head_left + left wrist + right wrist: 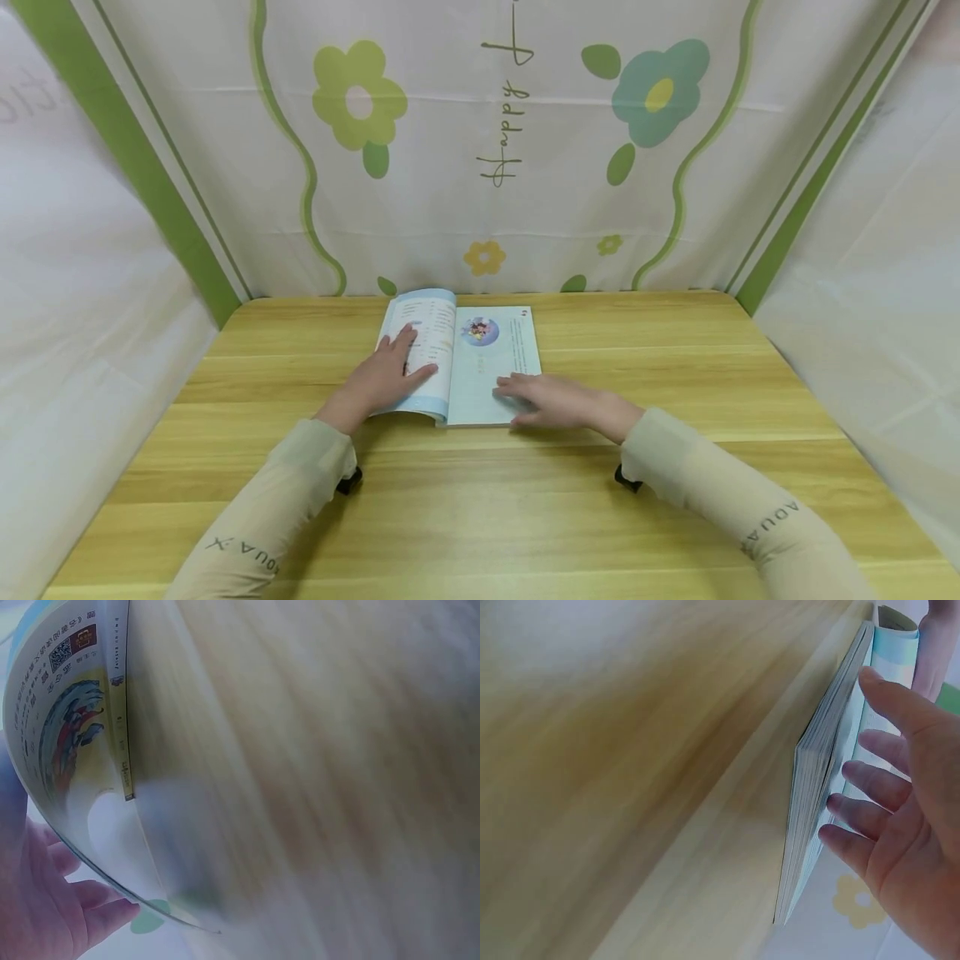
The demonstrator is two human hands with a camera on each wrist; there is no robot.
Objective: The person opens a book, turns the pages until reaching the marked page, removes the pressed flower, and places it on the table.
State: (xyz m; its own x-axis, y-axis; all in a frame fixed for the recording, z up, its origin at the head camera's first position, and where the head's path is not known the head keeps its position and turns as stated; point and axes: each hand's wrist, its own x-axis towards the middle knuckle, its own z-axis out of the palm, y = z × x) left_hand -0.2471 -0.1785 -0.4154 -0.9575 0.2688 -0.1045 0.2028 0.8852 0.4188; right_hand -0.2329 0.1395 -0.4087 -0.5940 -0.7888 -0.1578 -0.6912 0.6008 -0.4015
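While the open book (465,354) lies at the far middle of the wooden table (675,367), the left hand (386,375) presses its curling left page with straight fingers, and the right hand (551,400) rests flat, fingers spread, on the right page.

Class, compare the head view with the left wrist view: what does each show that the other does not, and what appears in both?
Only the head view shows the right hand flat on the right-hand page, both sleeves, and the flowered backdrop. Only the left wrist view shows the outside of the cover, with a colourful picture and a square code, curving up off the table. Both show the open book, the left hand touching its left side, and the wooden table.
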